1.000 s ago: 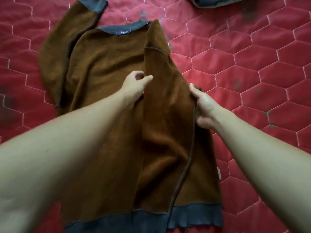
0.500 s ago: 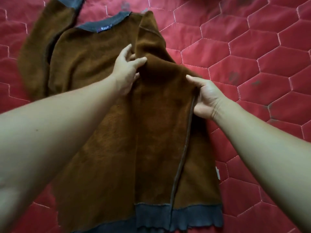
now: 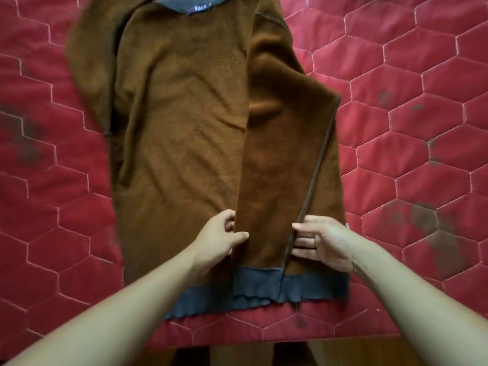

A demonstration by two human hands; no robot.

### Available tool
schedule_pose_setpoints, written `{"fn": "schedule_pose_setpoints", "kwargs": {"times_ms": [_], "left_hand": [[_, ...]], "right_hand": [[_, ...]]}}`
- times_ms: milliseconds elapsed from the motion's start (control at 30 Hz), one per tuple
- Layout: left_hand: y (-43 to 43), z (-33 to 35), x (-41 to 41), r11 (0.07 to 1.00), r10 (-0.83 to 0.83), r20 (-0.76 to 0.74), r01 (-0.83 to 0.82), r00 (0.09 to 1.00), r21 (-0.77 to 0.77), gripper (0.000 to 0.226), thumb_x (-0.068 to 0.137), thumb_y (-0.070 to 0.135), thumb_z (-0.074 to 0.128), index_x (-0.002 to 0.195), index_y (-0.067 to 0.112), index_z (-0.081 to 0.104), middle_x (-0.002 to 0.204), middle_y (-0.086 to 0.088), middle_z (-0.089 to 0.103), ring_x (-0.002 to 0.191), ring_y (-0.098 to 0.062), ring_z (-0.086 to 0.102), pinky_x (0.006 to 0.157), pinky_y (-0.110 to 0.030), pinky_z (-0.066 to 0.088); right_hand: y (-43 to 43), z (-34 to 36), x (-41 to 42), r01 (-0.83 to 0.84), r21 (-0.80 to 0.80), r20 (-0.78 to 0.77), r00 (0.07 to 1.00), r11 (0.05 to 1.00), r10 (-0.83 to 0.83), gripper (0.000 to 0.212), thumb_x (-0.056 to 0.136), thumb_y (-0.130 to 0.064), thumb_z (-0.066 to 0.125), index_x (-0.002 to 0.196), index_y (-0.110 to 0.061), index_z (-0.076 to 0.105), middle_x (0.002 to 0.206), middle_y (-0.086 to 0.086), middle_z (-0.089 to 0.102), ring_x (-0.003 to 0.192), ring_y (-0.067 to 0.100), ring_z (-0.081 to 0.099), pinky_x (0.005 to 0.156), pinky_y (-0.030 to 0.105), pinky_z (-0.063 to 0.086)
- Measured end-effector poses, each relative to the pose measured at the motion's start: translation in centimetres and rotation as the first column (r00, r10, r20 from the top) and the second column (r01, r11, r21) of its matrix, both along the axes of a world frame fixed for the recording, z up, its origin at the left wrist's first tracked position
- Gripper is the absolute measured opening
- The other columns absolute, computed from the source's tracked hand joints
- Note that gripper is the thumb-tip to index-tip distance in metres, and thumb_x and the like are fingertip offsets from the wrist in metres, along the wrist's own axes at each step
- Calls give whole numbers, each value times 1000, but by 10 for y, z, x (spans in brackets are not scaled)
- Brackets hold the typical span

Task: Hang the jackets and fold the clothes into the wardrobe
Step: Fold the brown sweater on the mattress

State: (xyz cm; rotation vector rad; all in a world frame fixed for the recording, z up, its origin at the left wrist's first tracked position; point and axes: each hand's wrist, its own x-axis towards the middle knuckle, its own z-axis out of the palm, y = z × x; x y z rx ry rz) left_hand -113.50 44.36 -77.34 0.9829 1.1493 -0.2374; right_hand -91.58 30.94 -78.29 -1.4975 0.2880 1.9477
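While the left hand [image 3: 220,240] pinches the brown sweater [image 3: 184,128] (grey-hemmed, side folded over), the right hand [image 3: 323,243] presses flat.

The brown fleece sweater with dark grey ribbed trim [image 3: 184,128] is cut off at its collar by the frame's edge at 12 o'clock. Its sleeve at 10 o'clock is smeared with blur. The small blue neck label [image 3: 196,8] has lettering too small to read. The folded-over right panel covers part of the sweater's front. The left grip's [image 3: 220,237] fingertips disappear behind the fold's edge. Whether the right grip [image 3: 323,241] pinches the dark seam or only touches it cannot be told. The left forearm [image 3: 118,313] and right forearm [image 3: 422,299] run off the frame at 7 and 5 o'clock.
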Motion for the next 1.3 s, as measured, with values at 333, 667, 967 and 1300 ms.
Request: {"fn": "schedule_pose_setpoints", "kwargs": {"times_ms": [333, 667, 967, 1300], "left_hand": [[-37, 0, -26, 999, -43, -19, 43, 999, -25, 16, 95, 5, 67, 109, 12, 64, 99, -15, 72, 86, -12, 73, 67, -27, 59], [-34, 7, -42, 523, -440, -363, 563, 821, 640, 31, 94, 46, 62, 118, 31, 49, 98, 11, 66, 93, -11, 65, 77, -35, 57], [70, -46, -106, 148, -361, -746, 824, 560, 547, 76, 94, 77, 17, 156, 46, -14, 165, -8, -29, 152, -33, -24, 118, -69, -1], [179, -40, -117, 84, -41, -623, 624, 781, 777, 54, 99, 39, 52, 149, 22, 44, 162, -15, 25, 149, -32, 26, 120, -50, 26]], "right_hand": [[-12, 21, -56, -235, -161, 566, 773, 959, 285, 6, 97, -1, 53, 93, -5, 56, 65, 10, 59, 40, 18, 53, 40, 25, 44], [-11, 38, -73, -537, -503, 765, 87, 677, 638, 41, 88, -50, 65, 107, -23, 41, 102, 3, 64, 98, 33, 65, 78, 44, 54], [105, -12, -79, -779, -593, 749, -443, 201, 492, 92, 93, -79, 24, 160, -29, -13, 166, 11, -26, 151, 37, -27, 120, 69, 0], [256, 10, -116, -827, -444, 894, -382, 345, 234, 62, 103, -50, 43, 158, -26, 28, 169, 10, 14, 156, 30, 10, 126, 51, 19]]}}
